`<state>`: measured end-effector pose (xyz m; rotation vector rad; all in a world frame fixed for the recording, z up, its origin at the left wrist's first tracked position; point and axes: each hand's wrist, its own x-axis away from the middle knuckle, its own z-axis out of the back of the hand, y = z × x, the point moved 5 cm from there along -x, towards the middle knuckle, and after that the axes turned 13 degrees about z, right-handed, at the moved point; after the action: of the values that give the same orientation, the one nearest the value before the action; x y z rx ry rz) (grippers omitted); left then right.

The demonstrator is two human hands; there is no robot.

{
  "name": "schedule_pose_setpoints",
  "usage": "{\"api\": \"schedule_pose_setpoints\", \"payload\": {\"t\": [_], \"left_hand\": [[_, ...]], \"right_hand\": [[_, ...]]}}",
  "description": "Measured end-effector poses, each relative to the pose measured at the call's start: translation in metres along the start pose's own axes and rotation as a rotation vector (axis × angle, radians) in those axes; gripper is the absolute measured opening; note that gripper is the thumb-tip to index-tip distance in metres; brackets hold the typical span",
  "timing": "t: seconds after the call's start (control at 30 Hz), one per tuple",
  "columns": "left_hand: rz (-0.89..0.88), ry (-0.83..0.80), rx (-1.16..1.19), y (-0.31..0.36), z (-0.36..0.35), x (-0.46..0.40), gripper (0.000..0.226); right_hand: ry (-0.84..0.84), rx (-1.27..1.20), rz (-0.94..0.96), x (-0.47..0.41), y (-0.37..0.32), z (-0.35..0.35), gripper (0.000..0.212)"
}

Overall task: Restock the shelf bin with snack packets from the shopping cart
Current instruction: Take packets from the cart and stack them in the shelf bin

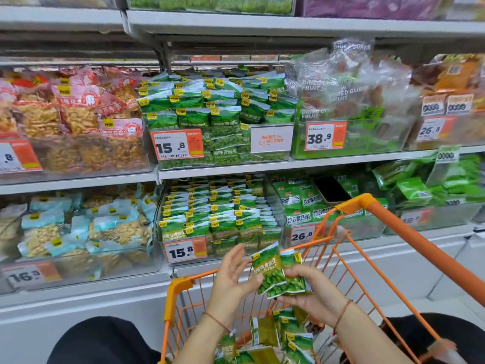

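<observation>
Loose packets (275, 340) in the bottom of the orange cart (409, 232) sit closest to me, low center of the frame, partly cut off by the bottom edge so I can't count them.

Above those, my right hand (312, 290) is holding a small fan of green pea packets (278, 274), two or three overlapping, hard to say which. Fingers curl under the bottom edges, thumb on the front. My left hand (233, 271) is spread wide with fingers straight, the palm side just touching the left edge of the bunch, more steadying than gripping.

The bin I'm filling (217, 222) is the clear one with the 15.8 tag (185, 250), just above and left of center in the lower half. It lies straight up-frame from the packets, slightly left, past the cart's front rim. The packets in my hand stand roughly upright, long axis tilted a bit to the right, which more or less matches how the rows in the bin stand. The left hand is the nearer one to the bin, but the right has the stack, so I'd guess the right carries it over.

Can't see how much room is left at the front of the bin, since the tag and my left hand cover that part. The shelf edges are blurry too.
</observation>
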<state>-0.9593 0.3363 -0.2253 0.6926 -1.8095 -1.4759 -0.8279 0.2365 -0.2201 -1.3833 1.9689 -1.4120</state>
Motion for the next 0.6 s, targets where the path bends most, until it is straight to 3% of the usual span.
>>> {"api": "schedule_pose_setpoints", "payload": {"t": [0.1, 0.23, 0.33, 0.4, 0.47, 0.53, 0.6], "left_hand": [[0.205, -0.077, 0.143, -0.008, 0.000, -0.003, 0.067], [0.259, -0.010, 0.314, -0.007, 0.010, -0.004, 0.067], [0.250, 0.034, 0.492, 0.000, 0.024, -0.003, 0.063], [0.260, 0.030, 0.532, 0.001, 0.028, -0.002, 0.061], [0.284, -0.016, 0.435, 0.001, 0.022, 0.000, 0.060], [0.312, -0.087, 0.199, -0.002, 0.009, 0.003, 0.044], [0.345, -0.093, 0.033, -0.009, 0.001, 0.002, 0.028]], "right_hand": [[-0.032, -0.020, -0.014, -0.003, 0.004, 0.001, 0.065], [-0.005, -0.019, 0.008, -0.003, 0.003, 0.003, 0.100], [0.032, -0.001, 0.065, 0.002, -0.004, 0.002, 0.091], [0.004, 0.035, 0.108, 0.007, -0.010, -0.003, 0.064], [-0.017, 0.104, 0.119, 0.010, -0.013, -0.006, 0.046], [-0.069, 0.196, 0.116, 0.009, -0.010, -0.008, 0.031], [-0.100, 0.294, 0.109, 0.007, -0.004, -0.008, 0.032]]}}
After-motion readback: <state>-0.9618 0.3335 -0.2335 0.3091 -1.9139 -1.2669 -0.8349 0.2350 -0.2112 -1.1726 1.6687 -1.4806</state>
